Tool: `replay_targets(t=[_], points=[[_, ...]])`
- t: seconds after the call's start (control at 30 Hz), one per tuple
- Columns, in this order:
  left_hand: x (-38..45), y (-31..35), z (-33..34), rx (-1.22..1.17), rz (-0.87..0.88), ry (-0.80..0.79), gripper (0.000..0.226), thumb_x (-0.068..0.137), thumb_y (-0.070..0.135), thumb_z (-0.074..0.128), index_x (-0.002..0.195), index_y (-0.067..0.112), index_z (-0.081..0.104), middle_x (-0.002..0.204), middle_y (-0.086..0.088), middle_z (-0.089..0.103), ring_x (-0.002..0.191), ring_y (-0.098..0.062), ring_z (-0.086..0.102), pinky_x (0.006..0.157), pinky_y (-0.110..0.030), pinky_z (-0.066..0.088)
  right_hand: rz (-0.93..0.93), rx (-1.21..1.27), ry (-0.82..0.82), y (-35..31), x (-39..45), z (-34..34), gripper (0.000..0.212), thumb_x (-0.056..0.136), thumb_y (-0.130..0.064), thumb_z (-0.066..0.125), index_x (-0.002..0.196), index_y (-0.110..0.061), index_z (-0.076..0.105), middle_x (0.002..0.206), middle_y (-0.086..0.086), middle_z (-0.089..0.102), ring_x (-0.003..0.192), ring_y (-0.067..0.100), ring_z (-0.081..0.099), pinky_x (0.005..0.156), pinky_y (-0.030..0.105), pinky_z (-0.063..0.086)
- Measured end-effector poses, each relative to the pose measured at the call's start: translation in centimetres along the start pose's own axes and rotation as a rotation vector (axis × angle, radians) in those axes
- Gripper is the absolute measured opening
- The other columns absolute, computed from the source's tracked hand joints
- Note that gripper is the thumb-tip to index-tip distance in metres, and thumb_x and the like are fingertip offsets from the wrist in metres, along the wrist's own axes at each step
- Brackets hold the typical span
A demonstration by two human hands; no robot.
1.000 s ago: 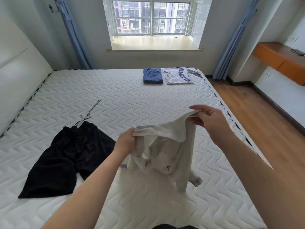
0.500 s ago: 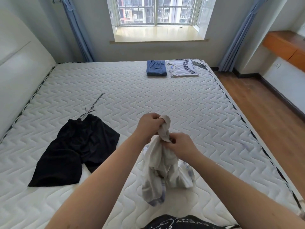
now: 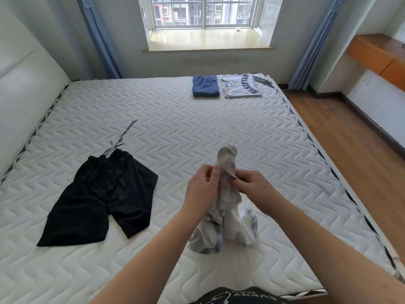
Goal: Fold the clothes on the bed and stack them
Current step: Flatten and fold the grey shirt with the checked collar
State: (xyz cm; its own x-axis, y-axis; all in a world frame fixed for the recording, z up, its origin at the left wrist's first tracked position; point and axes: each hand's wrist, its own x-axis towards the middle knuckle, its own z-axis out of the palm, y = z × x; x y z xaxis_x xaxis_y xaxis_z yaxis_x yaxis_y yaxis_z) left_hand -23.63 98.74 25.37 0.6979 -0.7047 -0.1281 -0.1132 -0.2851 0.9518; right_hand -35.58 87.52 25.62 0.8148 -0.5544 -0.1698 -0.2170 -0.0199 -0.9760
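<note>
A crumpled white garment (image 3: 228, 207) with blue-striped cuffs hangs bunched above the mattress (image 3: 197, 123), its lower part resting on the bed. My left hand (image 3: 205, 189) grips it from the left and my right hand (image 3: 254, 189) pinches its upper part from the right, the two hands close together. Black shorts (image 3: 103, 198) with a drawstring lie spread flat to the left. At the far end lie folded blue shorts (image 3: 205, 86) and, right beside them, a folded white printed T-shirt (image 3: 241, 85).
The bed's right edge (image 3: 333, 172) drops to a wooden floor (image 3: 355, 137). A padded headboard (image 3: 26, 88) runs along the left. Behind the bed are a window sill (image 3: 206, 39) and blue curtains; an orange shelf (image 3: 379, 53) hangs at the right wall.
One second ago my hands held the white garment stretched apart. They have come together, bunching it into a vertical bundle, and its top end now sticks up above my fingers.
</note>
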Motion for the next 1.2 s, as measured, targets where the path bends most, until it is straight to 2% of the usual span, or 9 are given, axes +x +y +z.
replay_targets(t=[0.1, 0.17, 0.3, 0.4, 0.47, 0.7, 0.87, 1.03, 1.2], points=[[-0.2, 0.2, 0.2, 0.050, 0.037, -0.070, 0.044, 0.078, 0.074, 0.051, 0.102, 0.038, 0.057, 0.097, 0.009, 0.067, 0.085, -0.011, 0.068, 0.080, -0.038, 0.058, -0.029, 0.002, -0.079, -0.4, -0.2, -0.3, 0.032, 0.091, -0.009, 0.053, 0.106, -0.026, 0.075, 0.107, 0.001, 0.074, 0.107, 0.017, 0.068, 0.091, 0.029, 0.055], [0.0, 0.2, 0.1, 0.131, 0.074, -0.082, 0.052, 0.077, 0.073, 0.057, 0.112, 0.035, 0.056, 0.102, 0.009, 0.063, 0.088, -0.011, 0.066, 0.078, -0.031, 0.057, -0.035, 0.046, -0.145, -0.6, -0.4, -0.1, 0.048, 0.086, 0.000, 0.045, 0.111, -0.030, 0.073, 0.114, -0.004, 0.072, 0.113, 0.011, 0.064, 0.090, 0.020, 0.051], [0.6, 0.1, -0.1, 0.253, 0.175, -0.053, 0.020, 0.090, 0.051, 0.059, 0.098, 0.032, 0.059, 0.092, 0.009, 0.055, 0.084, -0.002, 0.056, 0.066, -0.015, 0.040, -0.042, 0.078, -0.180, -0.2, -0.4, 0.3, 0.067, 0.082, 0.021, 0.032, 0.121, -0.022, 0.066, 0.122, -0.002, 0.069, 0.120, 0.012, 0.060, 0.096, 0.020, 0.048], [0.9, 0.0, 0.0, 0.281, 0.225, -0.054, 0.020, 0.096, 0.033, 0.052, 0.080, 0.025, 0.059, 0.081, 0.003, 0.053, 0.076, -0.007, 0.055, 0.066, -0.025, 0.042, -0.027, 0.158, -0.143, 0.3, -0.5, 0.5, 0.068, 0.084, 0.024, 0.029, 0.121, -0.020, 0.065, 0.121, -0.001, 0.070, 0.119, 0.012, 0.061, 0.095, 0.017, 0.047], [1.2, 0.1, -0.3, 0.232, 0.207, -0.072, 0.021, 0.098, 0.026, 0.050, 0.083, 0.016, 0.062, 0.077, -0.003, 0.061, 0.074, -0.019, 0.061, 0.070, -0.041, 0.052, -0.013, 0.219, -0.064, 0.8, -0.6, 0.4, 0.068, 0.083, 0.022, 0.028, 0.119, -0.022, 0.066, 0.119, -0.001, 0.070, 0.118, 0.013, 0.062, 0.094, 0.018, 0.048], [2.9, -0.6, -2.5, 0.165, 0.156, -0.050, 0.019, 0.096, 0.014, 0.043, 0.097, 0.004, 0.059, 0.080, -0.016, 0.064, 0.075, -0.033, 0.065, 0.072, -0.052, 0.056, 0.017, 0.275, 0.296, 1.4, -1.3, -3.1, 0.034, 0.094, 0.002, 0.052, 0.118, -0.016, 0.069, 0.116, 0.006, 0.071, 0.105, 0.018, 0.069, 0.094, 0.025, 0.053], [4.8, -0.9, -3.9, 0.251, 0.145, 0.039, 0.016, 0.094, 0.016, 0.044, 0.088, 0.016, 0.059, 0.074, 0.003, 0.062, 0.066, -0.007, 0.055, 0.060, -0.029, 0.041, -0.029, 0.310, 0.532, 0.7, -1.7, -6.5, 0.018, 0.090, -0.013, 0.067, 0.107, -0.008, 0.072, 0.105, 0.012, 0.074, 0.097, 0.024, 0.071, 0.086, 0.027, 0.057], [7.1, -1.2, -4.2, 0.346, 0.155, 0.021, 0.025, 0.099, 0.029, 0.052, 0.085, 0.009, 0.055, 0.072, -0.004, 0.057, 0.071, -0.021, 0.053, 0.061, -0.026, 0.039, -0.053, 0.232, 0.604, 0.2, -1.5, -10.0, 0.017, 0.089, -0.008, 0.067, 0.105, -0.006, 0.072, 0.103, 0.016, 0.073, 0.091, 0.023, 0.070, 0.084, 0.026, 0.058], [8.9, -0.8, -4.5, 0.456, 0.205, -0.021, 0.016, 0.096, 0.030, 0.059, 0.082, 0.022, 0.058, 0.073, 0.001, 0.060, 0.077, -0.026, 0.065, 0.071, -0.040, 0.054, -0.060, 0.210, 0.651, 1.0, -1.5, -14.8, 0.019, 0.089, -0.010, 0.069, 0.108, -0.009, 0.072, 0.104, 0.016, 0.073, 0.092, 0.022, 0.071, 0.084, 0.022, 0.056]])
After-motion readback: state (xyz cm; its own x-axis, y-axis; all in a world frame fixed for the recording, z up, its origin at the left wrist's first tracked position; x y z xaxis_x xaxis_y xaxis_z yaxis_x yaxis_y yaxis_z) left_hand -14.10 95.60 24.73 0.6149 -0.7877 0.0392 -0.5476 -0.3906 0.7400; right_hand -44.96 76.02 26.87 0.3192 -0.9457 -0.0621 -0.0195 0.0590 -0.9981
